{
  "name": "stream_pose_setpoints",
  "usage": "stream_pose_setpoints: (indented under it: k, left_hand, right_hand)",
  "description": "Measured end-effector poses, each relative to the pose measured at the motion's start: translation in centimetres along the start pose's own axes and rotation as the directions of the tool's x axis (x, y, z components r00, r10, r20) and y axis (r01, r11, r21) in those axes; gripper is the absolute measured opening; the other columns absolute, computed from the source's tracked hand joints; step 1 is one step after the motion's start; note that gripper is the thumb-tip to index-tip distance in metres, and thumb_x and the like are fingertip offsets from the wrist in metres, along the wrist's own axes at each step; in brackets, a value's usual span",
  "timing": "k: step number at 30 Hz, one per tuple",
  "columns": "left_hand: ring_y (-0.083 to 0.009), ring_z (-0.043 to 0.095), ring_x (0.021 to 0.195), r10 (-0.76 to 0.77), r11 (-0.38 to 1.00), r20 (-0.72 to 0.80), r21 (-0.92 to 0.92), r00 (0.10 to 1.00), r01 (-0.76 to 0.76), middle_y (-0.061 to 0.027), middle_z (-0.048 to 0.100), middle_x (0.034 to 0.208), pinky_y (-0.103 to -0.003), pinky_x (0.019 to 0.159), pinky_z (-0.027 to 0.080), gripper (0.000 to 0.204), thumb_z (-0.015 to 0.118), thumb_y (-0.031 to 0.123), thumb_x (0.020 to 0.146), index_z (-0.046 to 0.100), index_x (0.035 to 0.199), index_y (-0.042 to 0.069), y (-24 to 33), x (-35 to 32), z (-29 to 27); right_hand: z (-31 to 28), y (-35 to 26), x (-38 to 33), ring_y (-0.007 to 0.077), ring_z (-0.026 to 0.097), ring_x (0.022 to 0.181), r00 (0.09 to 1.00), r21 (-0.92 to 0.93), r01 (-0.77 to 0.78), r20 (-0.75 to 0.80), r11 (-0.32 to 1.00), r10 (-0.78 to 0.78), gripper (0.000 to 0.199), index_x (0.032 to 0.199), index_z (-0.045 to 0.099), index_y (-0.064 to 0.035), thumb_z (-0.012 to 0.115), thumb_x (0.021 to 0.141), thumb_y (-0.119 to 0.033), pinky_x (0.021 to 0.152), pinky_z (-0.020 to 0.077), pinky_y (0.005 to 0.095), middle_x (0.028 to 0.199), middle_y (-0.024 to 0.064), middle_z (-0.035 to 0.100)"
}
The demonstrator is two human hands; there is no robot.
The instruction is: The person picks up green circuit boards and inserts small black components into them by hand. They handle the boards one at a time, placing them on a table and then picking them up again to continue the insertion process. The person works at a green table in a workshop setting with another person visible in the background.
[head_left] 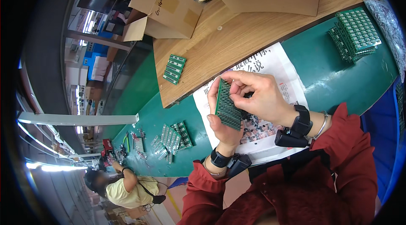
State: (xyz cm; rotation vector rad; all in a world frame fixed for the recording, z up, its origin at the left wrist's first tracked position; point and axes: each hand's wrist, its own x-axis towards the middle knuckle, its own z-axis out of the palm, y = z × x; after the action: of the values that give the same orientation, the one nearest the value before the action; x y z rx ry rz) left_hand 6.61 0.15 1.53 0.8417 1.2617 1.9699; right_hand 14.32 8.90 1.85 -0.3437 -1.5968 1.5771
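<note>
A green circuit board panel (229,109), dense with small parts, is held tilted above a printed newspaper sheet (259,154). My left hand (224,133) grips it by its left and lower edges, thumb and fingers wrapped round it. Over the panel's upper right side is my right hand (259,95), its thumb and index finger pinched together close to the board's face. Whatever lies between those fingertips is too small or too hidden to name. Dark loose bits show on the newspaper beneath my right hand, partly covered by it. Both wrists carry black strapped devices.
Stacked board panels (357,30) stand at the far right beside a silvery bag (387,30). One panel (174,69) lies on the wooden board (203,51); several more (171,138) lie left on the green table. Cardboard boxes (173,9) stand behind. A person (127,187) works at lower left.
</note>
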Motion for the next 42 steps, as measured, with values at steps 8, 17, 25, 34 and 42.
stream_pose_setpoints:
  k: [8, 17, 25, 34, 42]
  left_hand:
    - [-0.0332, 0.044, 0.121, 0.024, 0.999, 0.006, 0.037, 1.0, -0.024, -0.0208, 0.043, 0.13, -0.044, 0.104, 0.033, 0.098, 0.042, 0.076, 0.077, 0.027, 0.136, -0.001, -0.1, 0.1, 0.1]
    - [-0.0325, 0.044, 0.121, 0.015, 0.998, 0.076, 0.068, 0.997, -0.02, -0.0222, 0.042, 0.13, -0.043, 0.104, 0.034, 0.1, 0.044, 0.076, 0.076, 0.024, 0.137, -0.001, -0.4, 0.1, -0.1]
    - [-0.0303, 0.043, 0.123, -0.022, 0.995, 0.069, 0.099, 0.997, 0.015, -0.0197, 0.04, 0.133, -0.042, 0.104, 0.034, 0.102, 0.044, 0.078, 0.074, 0.026, 0.137, -0.001, 0.2, 0.0, 0.1]
    - [-0.0269, 0.046, 0.12, -0.02, 0.992, -0.012, -0.122, 1.0, 0.019, -0.0162, 0.047, 0.126, -0.041, 0.103, 0.034, 0.092, 0.035, 0.073, 0.082, 0.031, 0.137, -0.001, 0.5, 0.7, -0.9]
    - [-0.0276, 0.047, 0.12, -0.192, 0.872, 0.04, -0.452, 0.981, 0.189, -0.0152, 0.049, 0.129, -0.04, 0.103, 0.034, 0.097, 0.032, 0.078, 0.08, 0.036, 0.136, -0.001, 1.1, 1.8, -3.2]
  right_hand:
    - [0.1, -0.1, 0.3, 0.01, 0.061, 0.064, 0.995, 0.019, 0.049, -0.083, 0.999, -0.047, 0.04, 0.114, 0.06, -0.002, 0.06, 0.074, 0.006, 0.059, 0.0523, 0.0241, 0.075, 0.0063, 0.062]
    - [0.0, 0.2, 0.2, 0.0093, 0.062, 0.064, 0.992, -0.067, 0.107, -0.052, 0.992, -0.111, 0.041, 0.115, 0.059, -0.0026, 0.061, 0.074, 0.005, 0.058, 0.0518, 0.0238, 0.073, 0.0053, 0.062]
    - [0.0, -0.7, 0.5, 0.0082, 0.059, 0.062, 0.993, 0.047, 0.055, -0.104, 0.997, -0.05, 0.04, 0.112, 0.06, -0.0014, 0.062, 0.073, 0.006, 0.057, 0.0509, 0.0228, 0.074, 0.0047, 0.061]
    - [-0.2, -0.4, 0.5, 0.0077, 0.059, 0.064, 0.994, -0.023, 0.088, -0.066, 0.996, -0.09, 0.044, 0.115, 0.06, -0.0024, 0.059, 0.072, 0.007, 0.059, 0.05, 0.0212, 0.078, 0.005, 0.062]
    - [0.7, -0.6, 0.6, 0.0049, 0.057, 0.067, 0.994, 0.052, -0.103, 0.044, 0.993, 0.101, 0.04, 0.115, 0.061, -0.0037, 0.06, 0.076, 0.005, 0.062, 0.049, 0.0197, 0.076, 0.0022, 0.063]
